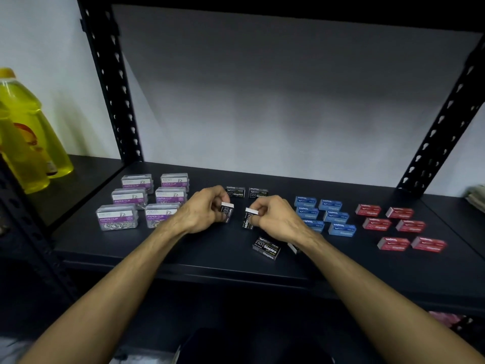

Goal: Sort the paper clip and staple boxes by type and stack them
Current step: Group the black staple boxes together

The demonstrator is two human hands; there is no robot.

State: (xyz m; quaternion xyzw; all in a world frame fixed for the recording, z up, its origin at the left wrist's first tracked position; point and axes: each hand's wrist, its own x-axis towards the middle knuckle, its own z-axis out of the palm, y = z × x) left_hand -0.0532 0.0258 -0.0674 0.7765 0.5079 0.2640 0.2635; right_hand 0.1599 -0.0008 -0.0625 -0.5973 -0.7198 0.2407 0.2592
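My left hand [203,211] grips a black staple box [226,213] held on end above the shelf. My right hand [275,215] grips a second black staple box [248,219], also on end, a short gap to the right of the first. Two black staple boxes [246,192] lie behind my hands, and another black box [266,248] lies nearer the front edge. Clear paper clip boxes with purple labels [143,200] sit in two rows at the left. Blue staple boxes [325,214] and red staple boxes [393,227] lie in rows at the right.
Everything rests on a black metal shelf [210,248] with perforated uprights [110,82] at the back left and right. Yellow liquid bottles [29,132] stand on the neighbouring shelf at far left. A small box end [294,247] shows under my right wrist.
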